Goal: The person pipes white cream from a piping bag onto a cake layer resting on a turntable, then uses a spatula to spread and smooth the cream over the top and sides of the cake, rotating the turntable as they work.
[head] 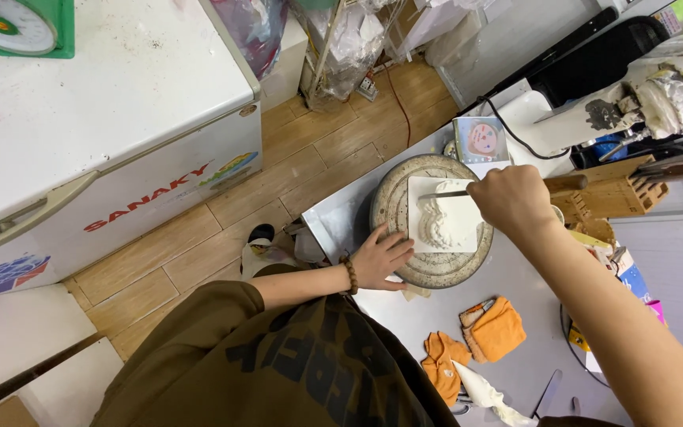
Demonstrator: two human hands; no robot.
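Here the person is standing over a steel-topped counter [373, 312], working on a small white frosted cake [436, 223] that is sitting on a square white board [456, 233]. The board is lying centred on a round speckled turntable [428, 273], probably so the cake can be spun beneath a blade held in one place.

The right hand [506, 202] is closing in a fist around the handle of a long palette knife [446, 194], whose thin blade is reaching leftward across the top of the cake. The blade is lying nearly flat, seemingly touching the frosting, though contact is hard to confirm. That arm is stretching in from the lower right, forearm almost straight, wrist bent slightly downward.

The left hand [381, 257] is resting open on the near-left rim of the turntable, fingers spread and pressing on its edge, gripping nothing; this placement is likely steadying or turning the wheel. A beaded bracelet [349, 274] is circling that wrist, and the elbow is tucking close to the olive shirt.

Nearer the body, orange cloths [493, 328] and a white piping bag [480, 389] are lying on the counter. A wooden knife block [610, 192] is standing beyond the right hand, and a white chest freezer [104, 119] is sitting across the wooden floor.
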